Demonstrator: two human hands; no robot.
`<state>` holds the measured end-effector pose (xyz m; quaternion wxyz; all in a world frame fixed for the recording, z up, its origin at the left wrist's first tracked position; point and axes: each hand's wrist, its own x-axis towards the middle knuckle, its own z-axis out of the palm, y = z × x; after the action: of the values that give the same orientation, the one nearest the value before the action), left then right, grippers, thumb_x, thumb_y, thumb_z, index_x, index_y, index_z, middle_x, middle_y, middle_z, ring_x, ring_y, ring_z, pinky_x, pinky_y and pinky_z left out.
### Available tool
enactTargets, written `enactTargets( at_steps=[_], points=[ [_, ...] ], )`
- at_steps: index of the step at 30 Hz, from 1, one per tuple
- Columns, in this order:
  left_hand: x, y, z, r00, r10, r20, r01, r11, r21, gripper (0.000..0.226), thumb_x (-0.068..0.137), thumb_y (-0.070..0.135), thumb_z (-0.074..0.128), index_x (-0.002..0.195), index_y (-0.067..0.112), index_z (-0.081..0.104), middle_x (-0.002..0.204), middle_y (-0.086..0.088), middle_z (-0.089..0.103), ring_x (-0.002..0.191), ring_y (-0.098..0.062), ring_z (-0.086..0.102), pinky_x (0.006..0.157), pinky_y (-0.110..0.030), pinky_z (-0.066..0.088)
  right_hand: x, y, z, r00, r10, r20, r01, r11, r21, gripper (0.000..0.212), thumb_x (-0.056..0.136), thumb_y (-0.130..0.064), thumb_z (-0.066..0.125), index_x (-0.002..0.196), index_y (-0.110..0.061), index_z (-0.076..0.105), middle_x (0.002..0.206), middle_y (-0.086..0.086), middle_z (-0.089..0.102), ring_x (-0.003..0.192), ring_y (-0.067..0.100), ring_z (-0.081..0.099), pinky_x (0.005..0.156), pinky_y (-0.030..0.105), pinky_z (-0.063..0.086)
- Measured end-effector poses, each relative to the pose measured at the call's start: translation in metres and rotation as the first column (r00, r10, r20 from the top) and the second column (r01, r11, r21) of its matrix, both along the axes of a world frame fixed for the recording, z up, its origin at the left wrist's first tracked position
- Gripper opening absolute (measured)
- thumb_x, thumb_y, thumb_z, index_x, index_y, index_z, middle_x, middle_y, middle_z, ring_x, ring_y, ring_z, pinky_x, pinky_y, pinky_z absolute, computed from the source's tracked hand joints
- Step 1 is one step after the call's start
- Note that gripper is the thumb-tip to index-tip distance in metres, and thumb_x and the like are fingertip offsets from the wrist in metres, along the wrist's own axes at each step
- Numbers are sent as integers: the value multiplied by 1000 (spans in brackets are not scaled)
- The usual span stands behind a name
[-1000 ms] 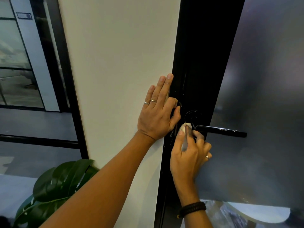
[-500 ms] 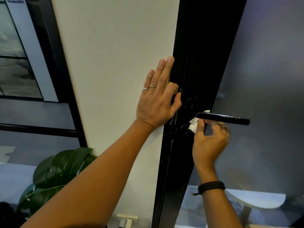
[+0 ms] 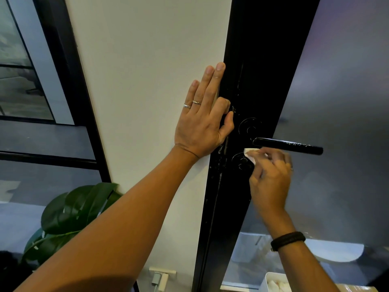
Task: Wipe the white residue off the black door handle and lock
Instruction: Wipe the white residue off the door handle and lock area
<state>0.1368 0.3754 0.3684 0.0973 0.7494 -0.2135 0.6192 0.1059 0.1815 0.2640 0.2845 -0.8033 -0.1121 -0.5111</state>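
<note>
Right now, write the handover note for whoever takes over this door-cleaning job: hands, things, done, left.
Left hand: flat and open on the white wall beside the black door frame, thumb on the frame's edge.
Right hand: pinches a white wipe, pressed at the lock rosette just below the door handle; the hand is blurred.
Done: cannot tell how much has been wiped so far.
Left: white specks show along the handle's top, faint white rings on the upper rosette and the lock, and white streaks down the frame's edge by the left hand.
</note>
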Motion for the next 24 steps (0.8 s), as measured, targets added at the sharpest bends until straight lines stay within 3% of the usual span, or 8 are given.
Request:
enactTargets(
  at_steps=[3,7,10,13,17,21,24],
  points=[
    [0,0,0,1000,-8,-3,8,1000,2,18,104,27,59,101,13,69,166,-27,40,158,-44,33,133,-53,22,-5,9,22,996,-75,-48,61,967,-246,46,84,9,55,112,-18,79,116,4,72,113,32,58,95,42,37],
    [-1,1,0,1000,-5,-6,5,1000,0,17,104,27,61,102,13,69,166,-27,40,158,-44,33,133,-51,20,-17,14,31,995,-58,-78,8,849,-529,33,88,-12,54,112,-22,75,123,0,68,116,26,56,97,41,36],
    [-1,0,0,1000,-7,-6,7,1000,3,16,104,27,61,102,13,69,166,-27,40,158,-44,33,133,-52,21,-21,1,43,997,-52,-62,19,897,-441,22,93,-33,61,107,-25,77,111,-2,74,105,23,62,93,40,36],
    [-1,0,1,1000,-12,-8,12,1000,-3,16,103,27,60,102,14,69,166,-27,40,158,-44,33,133,-53,21,-18,-14,42,993,-95,-75,63,934,-352,28,93,-43,61,104,-22,76,106,-1,75,105,26,63,92,43,36],
    [-1,-1,0,1000,-2,-9,2,1000,9,17,104,27,60,100,13,69,166,-27,41,158,-44,33,133,-51,19,-20,-3,31,979,-112,-170,11,863,-506,42,90,-50,66,122,-23,70,128,0,65,122,27,56,95,44,40],
    [-1,1,2,1000,-2,0,2,1000,3,17,103,27,60,102,13,69,165,-27,41,158,-44,33,134,-49,16,-19,15,35,982,-161,-97,50,723,-689,41,89,-50,61,115,-19,71,125,3,64,117,29,55,94,42,38],
    [-1,0,1,1000,5,-8,-5,1000,6,16,103,27,61,102,13,70,166,-27,40,158,-44,33,134,-50,17,-21,7,36,982,-140,-123,34,784,-620,43,90,-52,63,121,-23,70,130,0,64,121,27,55,96,40,38]
  ],
)
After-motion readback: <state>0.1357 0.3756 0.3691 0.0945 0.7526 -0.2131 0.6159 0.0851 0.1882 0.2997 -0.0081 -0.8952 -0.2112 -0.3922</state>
